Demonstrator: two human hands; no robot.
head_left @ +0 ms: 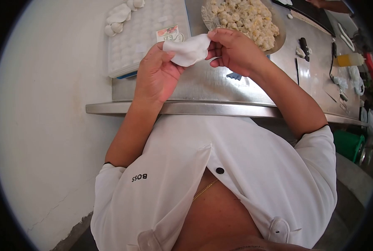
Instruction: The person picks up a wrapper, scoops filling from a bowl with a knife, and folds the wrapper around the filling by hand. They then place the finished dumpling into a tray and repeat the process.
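Soft and thin as it looks, the white piece could tear or crease, I'd say, if the two hands tug unevenly; a loosened pinch might let it flop onto the table or the label on the dimpled tray. It lies between the grips, held up in front of the bowl of chunky mixture. The left grip pinches its left edge, thumb on top, while the right grip has its upper right corner between thumb and fingers.
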